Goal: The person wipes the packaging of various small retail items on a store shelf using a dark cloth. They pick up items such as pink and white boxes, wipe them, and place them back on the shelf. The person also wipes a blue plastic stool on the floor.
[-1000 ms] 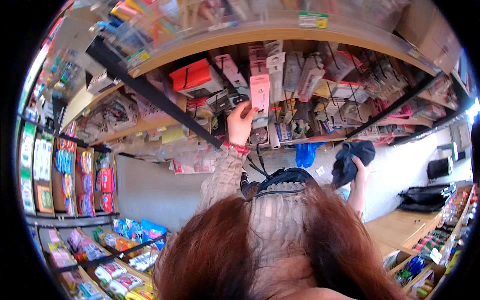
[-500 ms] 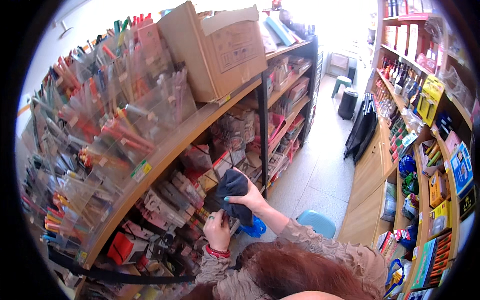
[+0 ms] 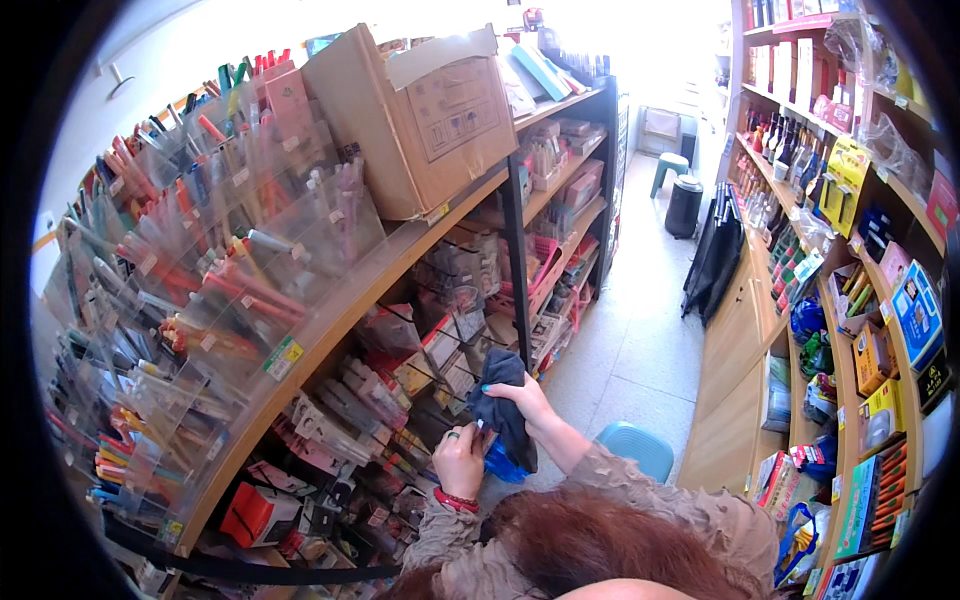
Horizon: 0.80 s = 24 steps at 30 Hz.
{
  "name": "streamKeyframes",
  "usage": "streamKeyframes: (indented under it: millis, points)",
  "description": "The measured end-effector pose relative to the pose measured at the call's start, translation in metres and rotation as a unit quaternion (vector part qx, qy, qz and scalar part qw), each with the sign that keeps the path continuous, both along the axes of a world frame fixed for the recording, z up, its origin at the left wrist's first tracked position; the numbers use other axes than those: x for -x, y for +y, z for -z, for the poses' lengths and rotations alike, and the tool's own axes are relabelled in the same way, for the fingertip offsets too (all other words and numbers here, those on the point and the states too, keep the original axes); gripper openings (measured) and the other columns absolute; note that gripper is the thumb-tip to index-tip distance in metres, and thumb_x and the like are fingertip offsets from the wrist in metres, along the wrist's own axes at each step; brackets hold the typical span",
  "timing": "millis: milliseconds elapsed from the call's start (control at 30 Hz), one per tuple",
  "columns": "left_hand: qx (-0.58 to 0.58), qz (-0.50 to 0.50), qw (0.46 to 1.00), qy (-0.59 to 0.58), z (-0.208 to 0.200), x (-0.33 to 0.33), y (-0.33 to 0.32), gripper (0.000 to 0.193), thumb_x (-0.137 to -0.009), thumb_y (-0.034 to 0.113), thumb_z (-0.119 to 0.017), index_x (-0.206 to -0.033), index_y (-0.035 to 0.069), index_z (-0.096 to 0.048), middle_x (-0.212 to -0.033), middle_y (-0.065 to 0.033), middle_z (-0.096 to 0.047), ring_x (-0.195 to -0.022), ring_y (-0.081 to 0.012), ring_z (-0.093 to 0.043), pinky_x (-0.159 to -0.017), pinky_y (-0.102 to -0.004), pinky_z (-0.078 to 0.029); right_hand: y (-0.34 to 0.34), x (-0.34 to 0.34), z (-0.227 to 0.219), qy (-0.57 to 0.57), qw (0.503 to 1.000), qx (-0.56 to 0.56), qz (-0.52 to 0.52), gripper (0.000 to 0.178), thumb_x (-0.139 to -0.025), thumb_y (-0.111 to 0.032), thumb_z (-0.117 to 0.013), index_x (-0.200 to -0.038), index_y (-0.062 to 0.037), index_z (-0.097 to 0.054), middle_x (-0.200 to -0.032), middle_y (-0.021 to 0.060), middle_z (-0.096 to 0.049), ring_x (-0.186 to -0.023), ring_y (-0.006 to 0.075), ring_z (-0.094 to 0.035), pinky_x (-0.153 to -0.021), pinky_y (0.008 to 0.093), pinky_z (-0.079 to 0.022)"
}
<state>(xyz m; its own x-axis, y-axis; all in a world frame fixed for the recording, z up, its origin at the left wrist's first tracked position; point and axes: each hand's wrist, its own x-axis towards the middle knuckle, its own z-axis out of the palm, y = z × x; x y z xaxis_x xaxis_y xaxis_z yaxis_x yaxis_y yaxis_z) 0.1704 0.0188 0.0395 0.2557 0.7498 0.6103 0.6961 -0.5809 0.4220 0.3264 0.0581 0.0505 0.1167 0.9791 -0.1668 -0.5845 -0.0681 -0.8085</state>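
Note:
My right hand [image 3: 522,402] grips a dark grey cloth [image 3: 496,368], thumb laid across it. The cloth hangs in loose folds in front of the lower shelf. Close by its lower left side, my left hand [image 3: 458,462], with a ring and a red bracelet, has its fingers closed in a pinch. Something small and pale shows at those fingertips, too small to name. Shiny blue plastic [image 3: 508,468] shows below the cloth, partly hidden. Left of my hands, packaged goods [image 3: 372,390] hang and stand on the lower shelf.
Clear holders of pens [image 3: 250,240] and a cardboard box [image 3: 430,120] stand on the left shelf top. A blue-grey stool [image 3: 638,450] is on the floor to the right. Wooden cabinets [image 3: 725,400] and stocked shelves line the right side. A black bin [image 3: 684,208] stands down the aisle.
Both hands and the cloth have moved right and slightly down in the picture. The cloth now hangs longer below my right hand. The view has shifted a little.

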Motion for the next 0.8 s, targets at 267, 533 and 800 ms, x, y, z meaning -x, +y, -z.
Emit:
streamKeyframes:
  millis: [267,533,800]
  points:
    - [0.094,0.019,0.993,-0.067,0.018,0.004,-0.002,0.014,-0.076,0.007,-0.062,-0.09,0.004,-0.061,-0.081,-0.0123,-0.06,-0.077,-0.0292,-0.059,-0.065,-0.0361,-0.047,-0.007,0.003,0.013,-0.011,0.999,-0.006,0.052,0.028,-0.069,0.0,-0.068,-0.095,-0.0004,-0.057,-0.085,0.0076,-0.062,-0.075,0.0174,-0.061,-0.07,0.029,-0.049]
    - [0.344,0.135,0.87,-0.327,0.024,0.023,-0.008,0.041,-0.083,0.005,-0.06,-0.122,0.001,-0.047,-0.107,-0.0109,-0.058,-0.094,-0.0172,-0.059,-0.08,-0.0277,-0.048,-0.007,-0.023,-0.017,0.018,0.99,-0.1,0.098,0.021,-0.073,-0.001,-0.058,-0.093,0.0045,-0.059,-0.083,0.01,-0.063,-0.075,0.0185,-0.061,-0.071,0.0293,-0.05]
    - [0.231,0.161,0.942,-0.181,0.008,0.013,-0.01,0.027,-0.087,0.01,-0.056,-0.112,-0.002,-0.055,-0.094,-0.0108,-0.063,-0.085,-0.0124,-0.061,-0.071,-0.025,-0.048,-0.01,-0.036,-0.048,0.001,0.985,-0.103,0.135,0.026,-0.072,-0.004,-0.056,-0.096,0.0037,-0.056,-0.083,0.0089,-0.06,-0.07,0.018,-0.06,-0.067,0.0275,-0.05]
